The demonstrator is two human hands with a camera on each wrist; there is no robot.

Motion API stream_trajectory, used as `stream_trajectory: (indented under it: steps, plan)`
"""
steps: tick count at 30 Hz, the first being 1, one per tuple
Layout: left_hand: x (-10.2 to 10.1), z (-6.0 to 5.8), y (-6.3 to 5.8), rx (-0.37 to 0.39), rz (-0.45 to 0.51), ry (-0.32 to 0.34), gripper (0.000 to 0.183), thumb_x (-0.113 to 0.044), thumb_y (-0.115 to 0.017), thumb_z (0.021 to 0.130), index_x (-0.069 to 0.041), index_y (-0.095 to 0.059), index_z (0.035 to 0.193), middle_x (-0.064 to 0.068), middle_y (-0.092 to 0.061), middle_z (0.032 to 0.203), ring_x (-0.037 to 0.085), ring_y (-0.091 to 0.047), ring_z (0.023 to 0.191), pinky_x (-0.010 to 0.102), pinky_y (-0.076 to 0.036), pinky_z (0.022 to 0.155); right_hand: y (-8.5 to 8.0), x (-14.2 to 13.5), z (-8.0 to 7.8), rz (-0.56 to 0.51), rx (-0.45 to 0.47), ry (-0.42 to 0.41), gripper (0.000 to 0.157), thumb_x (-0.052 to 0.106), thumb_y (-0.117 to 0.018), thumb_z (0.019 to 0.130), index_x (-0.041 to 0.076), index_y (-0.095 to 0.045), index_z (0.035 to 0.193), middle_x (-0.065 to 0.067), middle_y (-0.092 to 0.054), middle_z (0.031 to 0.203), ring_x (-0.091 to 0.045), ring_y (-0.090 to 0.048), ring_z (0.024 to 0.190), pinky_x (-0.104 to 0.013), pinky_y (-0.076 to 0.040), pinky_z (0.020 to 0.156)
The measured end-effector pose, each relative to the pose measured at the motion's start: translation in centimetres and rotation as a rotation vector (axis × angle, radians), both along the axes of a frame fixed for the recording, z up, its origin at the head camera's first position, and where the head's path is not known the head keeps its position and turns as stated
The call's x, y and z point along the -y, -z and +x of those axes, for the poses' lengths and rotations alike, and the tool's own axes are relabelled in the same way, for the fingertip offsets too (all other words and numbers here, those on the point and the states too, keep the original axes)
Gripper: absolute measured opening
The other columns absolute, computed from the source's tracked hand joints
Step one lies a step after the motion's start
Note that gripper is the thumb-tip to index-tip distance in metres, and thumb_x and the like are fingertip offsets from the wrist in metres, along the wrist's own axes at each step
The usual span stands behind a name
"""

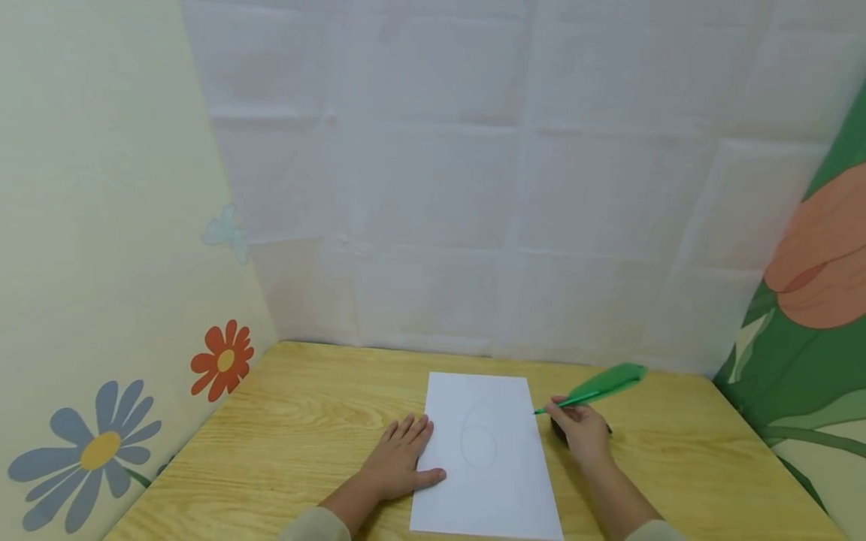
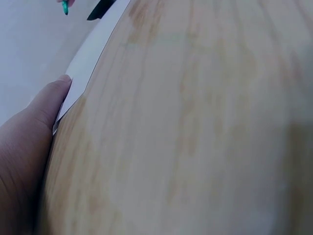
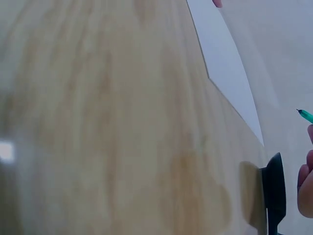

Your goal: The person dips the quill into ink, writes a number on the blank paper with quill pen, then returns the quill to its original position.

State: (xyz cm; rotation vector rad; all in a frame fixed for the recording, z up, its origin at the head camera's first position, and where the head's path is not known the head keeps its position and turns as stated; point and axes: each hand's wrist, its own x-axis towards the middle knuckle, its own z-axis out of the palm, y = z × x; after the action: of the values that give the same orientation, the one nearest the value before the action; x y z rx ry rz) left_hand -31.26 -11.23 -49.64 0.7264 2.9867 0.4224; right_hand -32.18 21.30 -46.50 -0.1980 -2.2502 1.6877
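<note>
A white sheet of paper (image 1: 489,496) lies on the table with a faint figure like a 6 drawn on it. My left hand (image 1: 399,462) rests flat at its left edge, fingers spread, the thumb lying on the sheet. At the right edge, my right hand (image 1: 583,434) pinches a green feather pen (image 1: 605,382), its tip pointing left and the feather slanting up to the right. The right wrist view shows the pen's tip (image 3: 305,115) raised off the tabletop. A small black object (image 3: 275,191) stands under the right hand, mostly hidden in the head view; its kind is unclear.
The wood-grain table (image 1: 325,406) reaches back to a creased white cloth (image 1: 433,188). A pale panel with painted flowers (image 1: 100,451) stands on the left, and a green panel with a large orange flower (image 1: 828,248) on the right.
</note>
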Motion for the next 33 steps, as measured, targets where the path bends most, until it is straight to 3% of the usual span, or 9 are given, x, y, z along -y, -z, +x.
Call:
stream_trajectory:
  steps: [4,18,26,33]
  plan:
    - [0.0,0.0,0.0,0.002,0.002,-0.001,0.094,-0.073,-0.048,0.088,-0.008,-0.030,0.154,0.009,-0.026,0.162,0.033,-0.016,0.152,0.055,-0.011,0.123,0.1,-0.7,0.2,-0.007,-0.041,0.000,0.035,0.027,-0.075,0.087,-0.003,-0.071,0.105,0.002,-0.075,0.092,0.010,-0.060,0.082,-0.007,-0.048,0.073]
    - [0.1,-0.2,0.2,0.005,-0.006,-0.001,0.095,-0.074,-0.047,0.087,-0.008,-0.029,0.154,0.009,-0.025,0.163,0.033,-0.015,0.152,0.054,-0.011,0.123,-0.4,-3.4,0.9,0.142,0.075,0.070,0.039,0.035,-0.069,0.092,0.004,-0.070,0.116,-0.006,-0.074,0.111,0.017,-0.051,0.083,-0.005,-0.041,0.078]
    - [0.1,-0.4,0.4,0.005,0.002,0.003,0.096,-0.075,-0.045,0.087,-0.008,-0.029,0.155,0.009,-0.024,0.163,0.033,-0.014,0.153,0.055,-0.010,0.123,-1.2,-4.1,1.4,0.068,0.115,0.054,0.049,0.041,-0.071,0.089,0.005,-0.068,0.121,0.016,-0.074,0.100,0.021,-0.054,0.082,-0.002,-0.042,0.078]
    - [0.1,-0.3,0.5,-0.003,0.002,0.006,0.096,-0.075,-0.045,0.087,-0.008,-0.029,0.154,0.009,-0.025,0.163,0.033,-0.015,0.152,0.055,-0.011,0.122,-1.2,-4.4,1.7,0.086,0.060,0.056,0.044,0.039,-0.073,0.088,0.006,-0.069,0.116,0.029,-0.068,0.087,0.015,-0.056,0.083,-0.005,-0.042,0.079]
